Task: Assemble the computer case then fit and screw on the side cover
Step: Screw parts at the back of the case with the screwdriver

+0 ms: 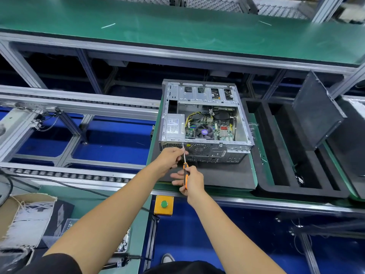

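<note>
Computer case [205,123]: lies open side up on a black mat [227,175], rear panel at the mat's near side.
Screwdriver [185,169]: tip at the rear panel's top edge.
Right hand [192,180]: curled round the orange-black handle.
Left hand [170,158]: fingertips pinch the shaft.
Side cover [318,113]: leans upright, right of the case.
Label writing: too small to read.

both forearms bare to above elbow. black short sleeve [59,263] at left upper arm, black fabric [183,268] low centre, prob. same top. no gloves, rings or watch on left hand [169,158] or right hand [192,181]. light shoe [167,258] below.
</note>
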